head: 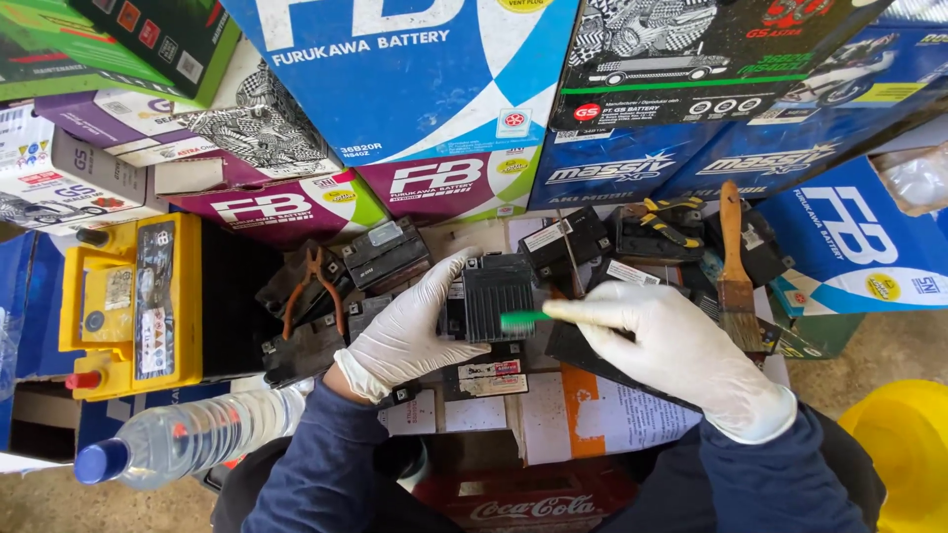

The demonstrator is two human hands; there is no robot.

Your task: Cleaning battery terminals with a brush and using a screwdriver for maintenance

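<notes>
My left hand [410,331], in a white glove, grips a small black ribbed battery [497,296] from its left side and holds it upright over a heap of black batteries. In my right hand [681,350], also gloved, is a green-handled brush [521,318] whose tip presses on the battery's front face. Both sleeves are dark blue.
A yellow battery [133,301] lies at the left. Orange-handled pliers [314,291] rest on the heap. A wooden paintbrush [736,266] lies at the right. A clear water bottle [188,439] with a blue cap is at the lower left, a yellow container [904,449] at the lower right. Stacked cardboard boxes [415,89] wall the back.
</notes>
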